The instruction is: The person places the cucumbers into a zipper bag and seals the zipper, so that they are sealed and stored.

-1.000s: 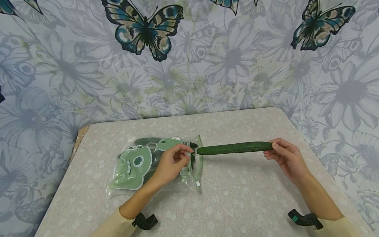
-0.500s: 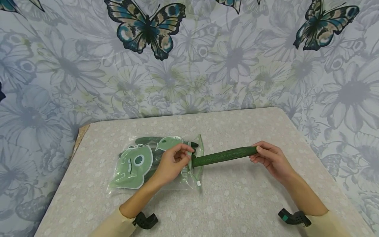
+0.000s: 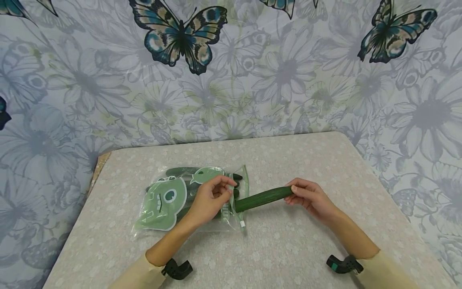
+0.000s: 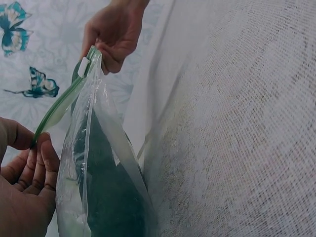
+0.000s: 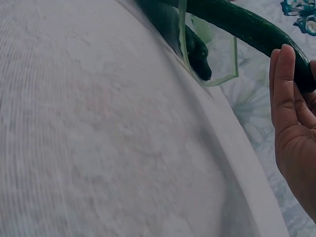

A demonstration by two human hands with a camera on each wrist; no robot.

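A clear zip bag point(image 3: 159, 216) with a green cartoon print lies on the table, its mouth facing right. Several dark green cucumbers show inside it. My left hand point(image 3: 207, 200) pinches the upper edge of the bag's mouth; in the left wrist view the thumb and fingers point(image 4: 47, 153) hold the green zip strip. With its thumb and fingertips my right hand point(image 3: 312, 198) grips the right end of a cucumber point(image 3: 265, 198). That cucumber's left end is inside the bag mouth, as the right wrist view also shows, the cucumber point(image 5: 242, 24) passing through the green-edged opening.
A pale floral cloth covers the table point(image 3: 288, 249). Behind it hangs a backdrop point(image 3: 231, 80) printed with flowers and butterflies. A white zip slider point(image 3: 242, 223) sits at the near end of the bag's mouth. Black wrist cameras point(image 3: 177, 269) are strapped over both sleeves.
My right hand has moved left and slightly nearer, carrying the cucumber from outside the bag's mouth partly into it. The left hand and the bag have stayed almost still.
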